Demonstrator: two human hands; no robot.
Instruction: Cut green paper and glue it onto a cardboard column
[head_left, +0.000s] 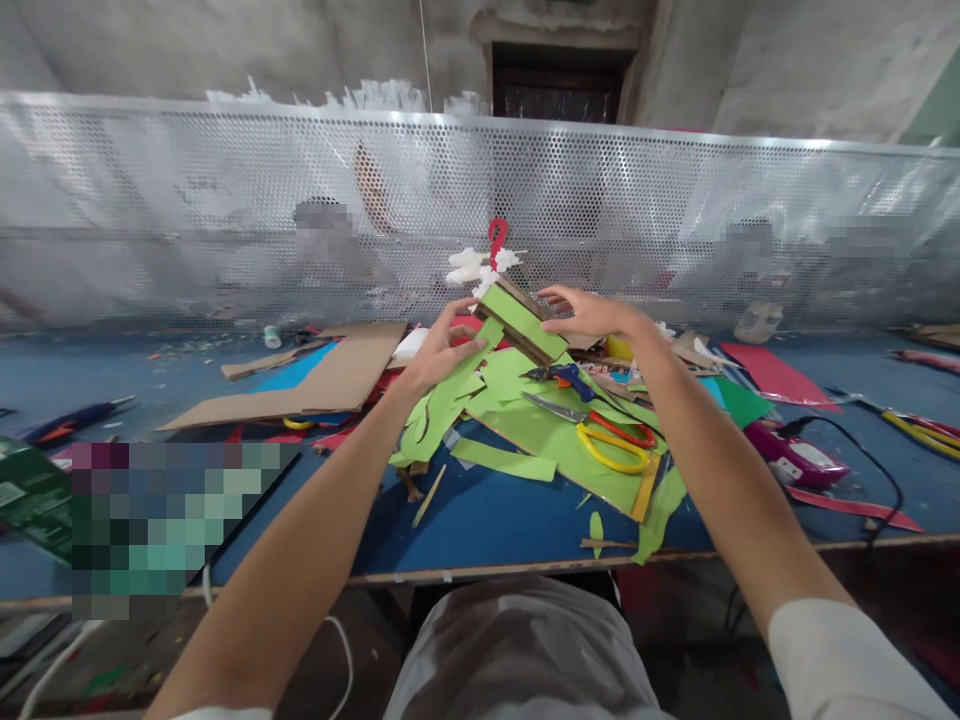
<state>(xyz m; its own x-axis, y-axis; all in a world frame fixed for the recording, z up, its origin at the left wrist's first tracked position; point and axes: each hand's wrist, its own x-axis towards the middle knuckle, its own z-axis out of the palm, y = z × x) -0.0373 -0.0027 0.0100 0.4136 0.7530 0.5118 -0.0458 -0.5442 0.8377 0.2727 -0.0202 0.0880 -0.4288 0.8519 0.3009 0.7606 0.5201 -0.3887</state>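
Note:
A cardboard block (523, 318) with lime-green paper on its face is tilted above the heap in front of me. My right hand (589, 312) grips its right side, thumb over the green face and fingers curled behind the upper edge. At its left end my left hand (442, 350) curves around, index finger at the corner and thumb over a green paper strip (487, 338). White flower-like pieces (469, 265) and a red curled piece (497, 238) stand just behind the block. Below it lie a blue glue gun (570, 378) and scissors (615, 445) with yellow and red handles.
Lime-green paper scraps (517, 462) cover the middle of the blue table (360, 545). Brown cardboard sheets (337, 375) lie left. To the right are a magenta device (802, 455) with a black cable, red card (780, 375) and yellow-handled pliers (911, 425). A perforated metal screen (637, 220) stands behind.

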